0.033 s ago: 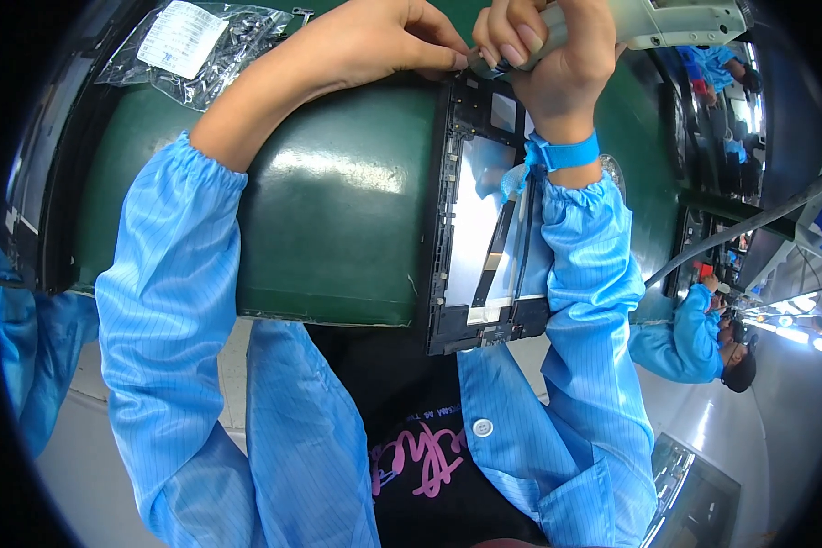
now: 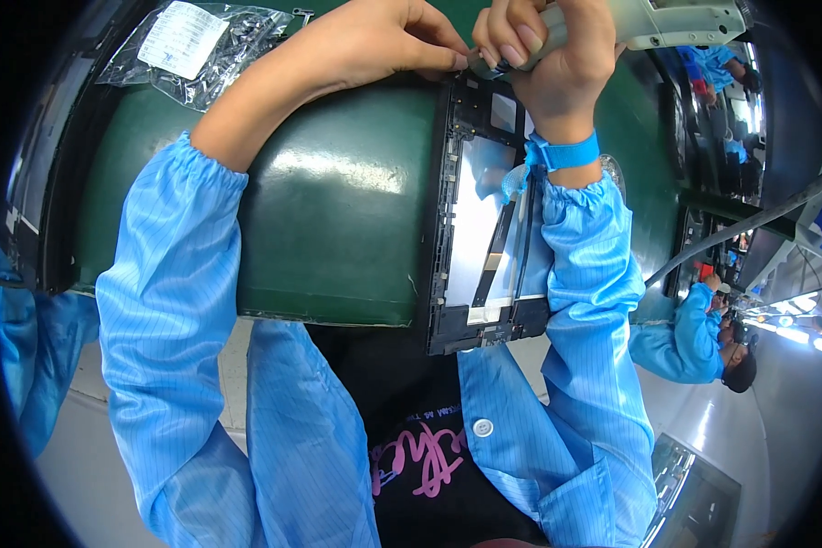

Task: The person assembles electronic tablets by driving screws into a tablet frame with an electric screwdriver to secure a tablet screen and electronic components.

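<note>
My right hand [image 2: 566, 68] is wrapped round a pale grey electric screwdriver [image 2: 685, 23], whose tip end points left toward the far edge of an open device chassis [image 2: 443, 228]. The chassis has a black frame, a shiny silver panel and a dark flat strip inside; its near end overhangs the table edge. At its far left corner, my left hand [image 2: 365, 41] has thumb and fingertips brought together close to the screwdriver's tip. Whatever lies between those fingertips is too small to make out. A blue wrist strap [image 2: 571, 152] circles my right wrist.
A clear bag of small dark parts [image 2: 219, 55] with a white label lies on the green table mat [image 2: 338, 228] at far left. Dark flat panels [image 2: 50, 183] stand at the left edge. A grey cable [image 2: 749, 224] crosses the right side. A co-worker [image 2: 694, 338] sits at right.
</note>
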